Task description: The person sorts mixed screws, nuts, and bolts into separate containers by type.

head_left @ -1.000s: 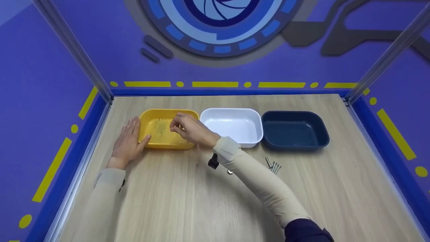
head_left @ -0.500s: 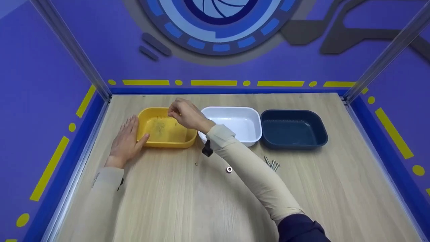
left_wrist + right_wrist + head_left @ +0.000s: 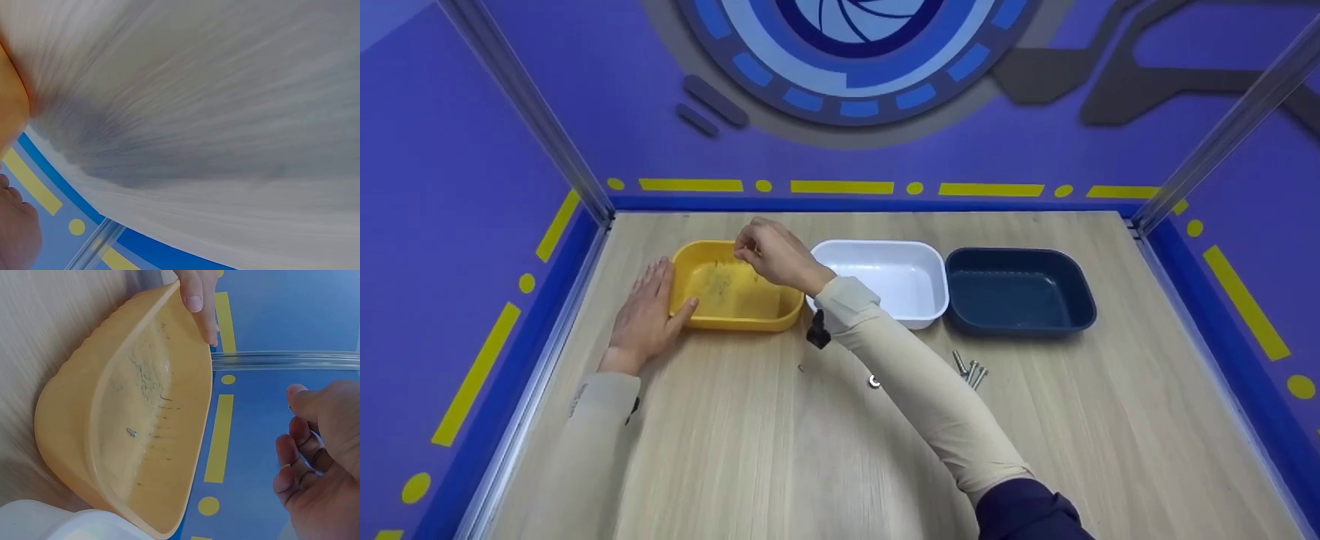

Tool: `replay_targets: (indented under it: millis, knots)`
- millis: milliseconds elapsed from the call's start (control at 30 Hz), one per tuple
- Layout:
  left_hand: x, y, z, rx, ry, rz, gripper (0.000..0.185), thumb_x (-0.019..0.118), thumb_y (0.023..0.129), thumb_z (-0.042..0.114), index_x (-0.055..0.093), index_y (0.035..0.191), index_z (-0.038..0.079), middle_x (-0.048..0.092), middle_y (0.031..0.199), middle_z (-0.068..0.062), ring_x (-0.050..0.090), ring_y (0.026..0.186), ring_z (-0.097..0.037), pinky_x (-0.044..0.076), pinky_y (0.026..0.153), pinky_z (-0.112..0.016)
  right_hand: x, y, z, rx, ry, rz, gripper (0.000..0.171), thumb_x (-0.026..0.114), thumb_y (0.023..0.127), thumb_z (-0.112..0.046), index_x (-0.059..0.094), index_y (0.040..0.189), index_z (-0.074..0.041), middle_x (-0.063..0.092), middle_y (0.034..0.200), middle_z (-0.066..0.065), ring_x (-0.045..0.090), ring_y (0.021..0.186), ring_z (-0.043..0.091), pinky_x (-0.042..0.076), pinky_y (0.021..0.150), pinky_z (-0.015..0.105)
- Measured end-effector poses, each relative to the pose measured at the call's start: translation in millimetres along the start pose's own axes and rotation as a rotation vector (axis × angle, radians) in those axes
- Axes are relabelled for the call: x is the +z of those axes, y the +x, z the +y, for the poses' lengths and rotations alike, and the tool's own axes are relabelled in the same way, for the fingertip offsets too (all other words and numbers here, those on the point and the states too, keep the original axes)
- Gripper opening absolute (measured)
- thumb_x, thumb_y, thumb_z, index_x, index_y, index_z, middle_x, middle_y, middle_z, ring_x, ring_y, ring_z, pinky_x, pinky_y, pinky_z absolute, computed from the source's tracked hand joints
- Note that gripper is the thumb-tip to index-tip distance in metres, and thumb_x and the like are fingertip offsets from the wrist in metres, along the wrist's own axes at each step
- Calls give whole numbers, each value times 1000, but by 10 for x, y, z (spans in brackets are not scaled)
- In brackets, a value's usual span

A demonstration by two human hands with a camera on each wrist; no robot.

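My left hand [image 3: 643, 319] lies against the left side of the yellow bin [image 3: 739, 324], fingers straight, thumb over its front rim. My right hand [image 3: 774, 253] is above the bin's back right corner. In the right wrist view, its thumb and index finger pinch a tiny metal piece [image 3: 289, 408], mostly hidden by the fingertips; the other fingers curl loosely. A small metal piece [image 3: 131, 432], perhaps a little screw, lies on the bin's floor among dark scuff marks. The left wrist view shows mostly tabletop.
A white bin [image 3: 896, 281] and a dark blue bin [image 3: 1020, 326] stand to the right in a row. In front lie several bolts [image 3: 973, 373], a nut [image 3: 874, 382] and a tiny dark bit [image 3: 801, 367]. Blue walls [image 3: 840, 165] enclose the table.
My right hand has lifted from over the yellow bin's right half toward its back rim, then held there. The small piece on the bin floor came into view. The left hand stays put.
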State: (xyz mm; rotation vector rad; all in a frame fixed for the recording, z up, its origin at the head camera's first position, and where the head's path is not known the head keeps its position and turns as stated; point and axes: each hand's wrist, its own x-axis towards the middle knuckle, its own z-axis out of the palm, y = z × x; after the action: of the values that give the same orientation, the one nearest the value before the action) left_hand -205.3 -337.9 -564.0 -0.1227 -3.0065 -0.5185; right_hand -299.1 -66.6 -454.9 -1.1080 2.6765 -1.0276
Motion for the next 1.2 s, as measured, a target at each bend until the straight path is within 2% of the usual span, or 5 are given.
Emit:
replay_targets:
  millis: [300, 800, 1200]
  knots:
    - [-16, -8, 25, 5, -6, 8, 90, 43, 111, 59, 12, 170, -1, 12, 178, -23, 12, 166, -43, 10, 136, -58, -65, -21, -15, -16, -50, 19, 23, 66, 108, -21, 79, 119, -6, 71, 112, 6, 65, 104, 17, 57, 90, 26]
    - [-25, -19, 28, -8, -10, -10, 92, 41, 110, 62, 11, 171, 0, 10, 179, -23, 9, 166, -43, 8, 136, -58, -144, -143, -20, -54, -65, 16, 24, 66, 108, -22, 78, 122, -6, 70, 113, 4, 65, 104, 15, 57, 90, 26]
    - [-20, -24, 28, 17, 1, 3, 90, 43, 111, 59, 13, 169, -3, 13, 178, -25, 12, 165, -45, 11, 135, -59, -179, -333, -17, -65, -5, 29, 24, 68, 107, -22, 79, 120, -6, 70, 111, 6, 66, 101, 16, 57, 86, 25]
